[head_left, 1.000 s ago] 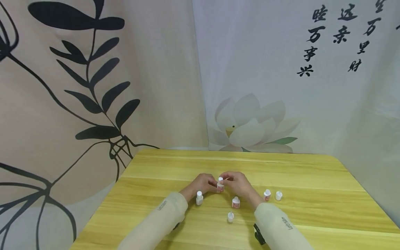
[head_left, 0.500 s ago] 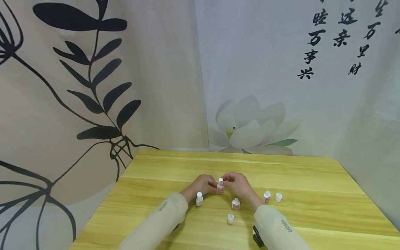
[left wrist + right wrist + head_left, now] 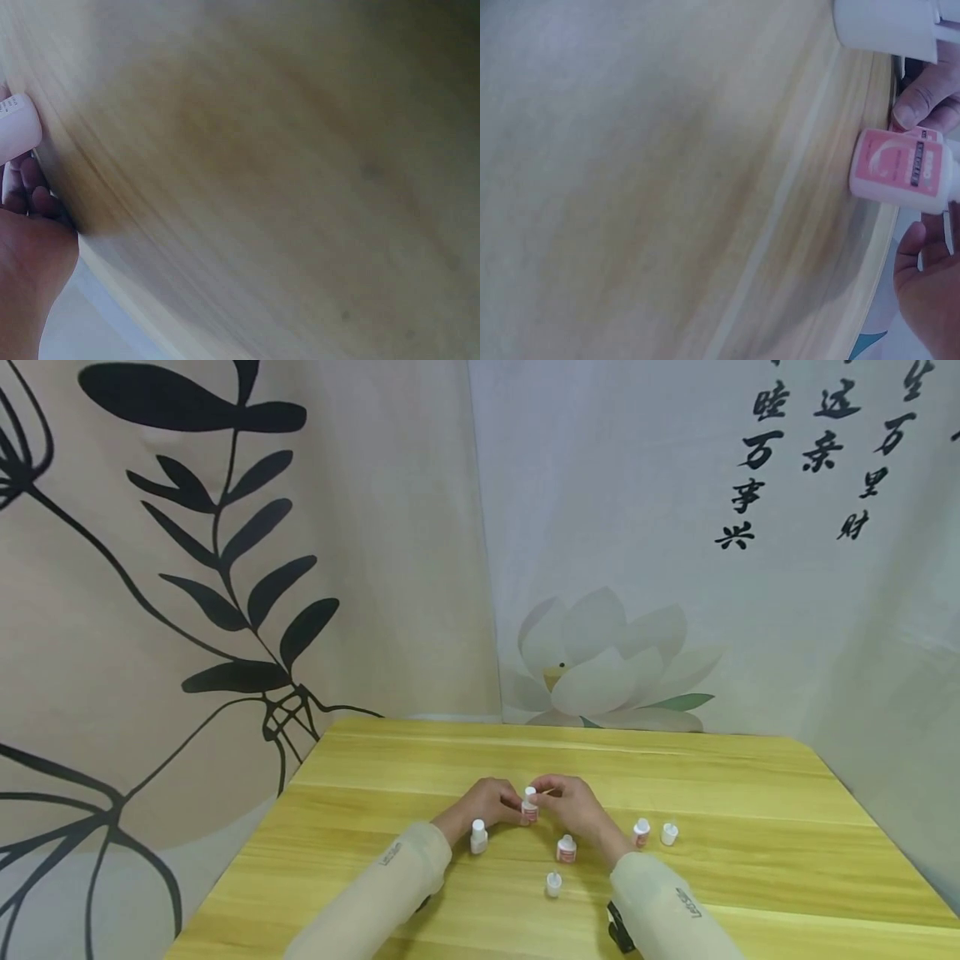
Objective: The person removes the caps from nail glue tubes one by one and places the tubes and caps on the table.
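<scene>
In the head view my left hand (image 3: 490,802) grips a small white bottle with a pink label (image 3: 530,811) low on its sides, over the middle of the table. My right hand (image 3: 572,802) pinches the white cap (image 3: 530,793) at its top. A second pink-labelled bottle (image 3: 566,849), lacking its cap, stands just in front of the hands; in the right wrist view this bottle (image 3: 900,169) largely hides the held one. Beside my left wrist stands a capped white bottle (image 3: 478,837). The left wrist view catches only part of a white bottle (image 3: 19,131) near my left hand (image 3: 34,255).
One loose white cap (image 3: 553,884) stands nearest the front. Right of my right wrist are another pink-labelled bottle (image 3: 641,832) and a second loose cap (image 3: 669,834). The wooden table (image 3: 390,752) ends at the back against a printed curtain (image 3: 405,568).
Both hands stay at the same bottle, the right fingers shifting very slightly at its cap. The head view has tilted a little. The other bottles and loose caps stay where they were.
</scene>
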The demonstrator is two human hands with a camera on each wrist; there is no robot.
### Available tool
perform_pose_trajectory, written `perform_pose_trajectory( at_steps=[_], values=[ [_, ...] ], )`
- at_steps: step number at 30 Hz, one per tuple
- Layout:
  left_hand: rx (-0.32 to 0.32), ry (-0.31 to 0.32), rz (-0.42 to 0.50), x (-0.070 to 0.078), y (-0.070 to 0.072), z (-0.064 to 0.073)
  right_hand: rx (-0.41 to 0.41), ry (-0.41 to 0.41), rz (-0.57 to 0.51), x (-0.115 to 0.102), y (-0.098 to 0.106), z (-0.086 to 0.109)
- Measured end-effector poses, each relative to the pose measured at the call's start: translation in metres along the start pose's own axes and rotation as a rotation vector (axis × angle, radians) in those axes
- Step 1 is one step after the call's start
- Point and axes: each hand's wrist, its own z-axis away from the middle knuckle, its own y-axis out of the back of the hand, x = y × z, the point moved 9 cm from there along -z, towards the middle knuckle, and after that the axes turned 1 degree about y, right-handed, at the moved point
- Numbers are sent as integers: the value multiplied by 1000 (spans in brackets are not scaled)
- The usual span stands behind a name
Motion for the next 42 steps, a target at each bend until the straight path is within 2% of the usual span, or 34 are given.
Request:
perform_pose_trajectory(
  at_steps=[12,24,36,42],
  values=[
    [-8,11,-1,0,1,0,4,-4,-16,3,0,-1],
    [-20,14,-9,2,2,-3,-30,9,-2,-4,1,0],
    [-19,47,14,-1,2,-2,9,13,-2,-5,2,-2],
    [-17,39,14,-1,2,-1,3,16,-6,-2,0,-1]
  ],
)
